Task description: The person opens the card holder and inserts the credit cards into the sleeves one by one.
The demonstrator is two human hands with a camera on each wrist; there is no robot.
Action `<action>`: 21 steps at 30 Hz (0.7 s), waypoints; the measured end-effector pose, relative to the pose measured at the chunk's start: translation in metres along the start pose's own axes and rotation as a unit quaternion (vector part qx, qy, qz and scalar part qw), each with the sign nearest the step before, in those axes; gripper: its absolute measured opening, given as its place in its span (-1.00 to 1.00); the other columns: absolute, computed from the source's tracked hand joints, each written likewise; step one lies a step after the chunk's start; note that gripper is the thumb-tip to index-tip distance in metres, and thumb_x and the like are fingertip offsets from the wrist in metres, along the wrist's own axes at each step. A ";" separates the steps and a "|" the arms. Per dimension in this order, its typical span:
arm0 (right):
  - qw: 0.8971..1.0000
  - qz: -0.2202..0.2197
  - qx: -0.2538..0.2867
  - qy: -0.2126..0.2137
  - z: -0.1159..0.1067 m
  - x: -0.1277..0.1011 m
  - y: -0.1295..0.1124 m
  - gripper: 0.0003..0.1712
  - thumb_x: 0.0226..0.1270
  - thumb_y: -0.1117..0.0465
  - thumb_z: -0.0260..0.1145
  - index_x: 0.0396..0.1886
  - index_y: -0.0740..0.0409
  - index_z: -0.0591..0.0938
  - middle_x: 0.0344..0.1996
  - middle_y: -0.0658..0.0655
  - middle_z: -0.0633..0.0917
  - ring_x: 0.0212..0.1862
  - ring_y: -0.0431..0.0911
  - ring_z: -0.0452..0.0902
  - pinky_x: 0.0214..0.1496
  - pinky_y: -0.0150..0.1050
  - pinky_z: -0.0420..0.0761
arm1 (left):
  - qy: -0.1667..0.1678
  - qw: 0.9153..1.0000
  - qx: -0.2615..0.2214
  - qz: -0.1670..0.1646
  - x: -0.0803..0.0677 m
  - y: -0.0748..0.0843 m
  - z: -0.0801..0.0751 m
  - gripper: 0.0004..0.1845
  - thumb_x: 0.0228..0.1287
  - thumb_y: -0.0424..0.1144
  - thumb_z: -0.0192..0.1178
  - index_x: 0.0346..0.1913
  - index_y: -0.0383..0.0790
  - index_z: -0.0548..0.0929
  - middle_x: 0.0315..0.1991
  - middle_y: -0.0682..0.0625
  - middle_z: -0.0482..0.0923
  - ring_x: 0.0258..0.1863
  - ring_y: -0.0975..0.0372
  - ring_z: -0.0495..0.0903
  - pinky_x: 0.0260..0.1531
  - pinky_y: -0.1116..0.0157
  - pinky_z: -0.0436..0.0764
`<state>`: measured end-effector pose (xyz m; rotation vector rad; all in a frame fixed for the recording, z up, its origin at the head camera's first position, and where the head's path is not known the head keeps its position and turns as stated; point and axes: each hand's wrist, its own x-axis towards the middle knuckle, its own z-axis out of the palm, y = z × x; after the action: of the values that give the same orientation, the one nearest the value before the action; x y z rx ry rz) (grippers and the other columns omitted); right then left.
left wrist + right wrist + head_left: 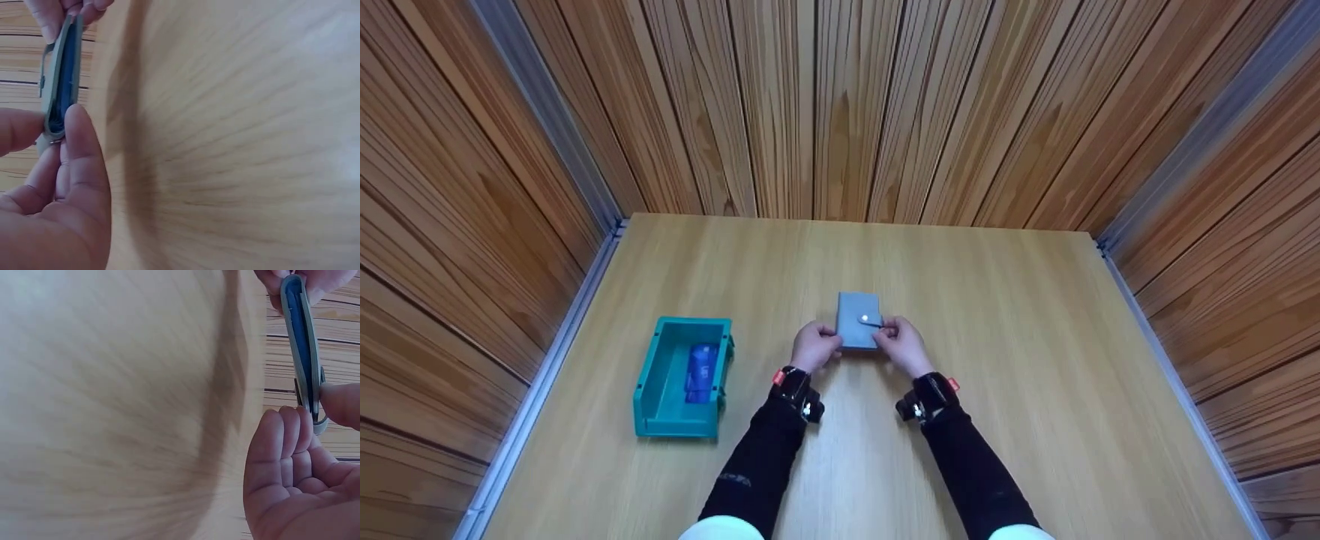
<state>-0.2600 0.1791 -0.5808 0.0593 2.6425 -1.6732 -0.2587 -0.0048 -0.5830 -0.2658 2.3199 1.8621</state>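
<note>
1. the left hand (814, 346) pinched the near left edge of a grey card wallet (858, 320), its fingers (79, 152) curled narrow around it.
2. the right hand (901, 345) pinched the wallet's right edge at the snap strap (872, 321), thumb above and fingers (287, 450) curled beneath.
3. the wallet was held between both hands over the middle of the table (1020, 375); the wrist views showed a blue lining inside it.
4. a teal bin (681, 376) sat on the table well left of the hands, with a blue item (700, 373) lying in it.
</note>
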 end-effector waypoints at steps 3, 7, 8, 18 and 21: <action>1.000 0.005 -0.004 -0.004 -0.001 -0.005 0.001 -0.71 0.25 0.38 0.32 -0.09 0.45 0.52 -0.33 0.17 0.60 -0.26 -0.04 0.53 -0.22 -0.31 0.55 | -0.009 1.000 0.006 -0.005 -0.005 0.002 -0.002 -0.83 0.14 -0.46 0.25 -0.19 -0.42 0.58 -0.35 -0.11 0.60 -0.46 0.06 0.69 -0.52 0.30 0.59; 1.000 0.013 -0.008 -0.014 -0.004 -0.011 0.003 -0.73 0.25 0.37 0.34 -0.11 0.42 0.52 -0.33 0.16 0.60 -0.27 -0.06 0.53 -0.25 -0.32 0.55 | -0.028 0.999 0.022 -0.004 -0.011 0.003 -0.005 -0.81 0.14 -0.48 0.25 -0.18 -0.43 0.55 -0.38 -0.12 0.61 -0.45 0.04 0.68 -0.46 0.27 0.62; 1.000 0.016 -0.010 -0.018 -0.005 -0.013 0.003 -0.73 0.25 0.37 0.34 -0.11 0.41 0.52 -0.33 0.15 0.60 -0.28 -0.07 0.53 -0.26 -0.32 0.55 | -0.034 0.999 0.026 -0.001 -0.013 0.004 -0.005 -0.81 0.13 -0.48 0.25 -0.18 -0.43 0.54 -0.38 -0.12 0.61 -0.45 0.04 0.68 -0.44 0.25 0.63; 0.997 0.046 -0.039 -0.048 -0.008 -0.023 0.006 -0.75 0.27 0.33 0.38 -0.15 0.36 0.54 -0.38 0.12 0.61 -0.39 -0.11 0.52 -0.36 -0.31 0.54 | -0.082 0.993 0.079 -0.007 -0.022 0.000 -0.010 -0.86 0.07 -0.47 0.27 -0.38 -0.29 0.49 -0.51 -0.04 0.53 -0.57 0.10 0.62 -0.64 0.24 0.56; 0.996 0.045 -0.049 -0.052 -0.009 -0.026 0.006 -0.77 0.25 0.33 0.38 -0.20 0.34 0.53 -0.42 0.11 0.61 -0.43 -0.13 0.51 -0.39 -0.32 0.52 | -0.096 0.992 0.083 -0.012 -0.024 -0.001 -0.010 -0.83 0.06 -0.49 0.27 -0.40 -0.27 0.47 -0.54 -0.04 0.52 -0.61 0.13 0.58 -0.68 0.25 0.52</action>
<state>-0.2340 0.1891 -0.5819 0.0861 2.5986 -1.4763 -0.2356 -0.0136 -0.5766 -0.0890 2.3115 1.5935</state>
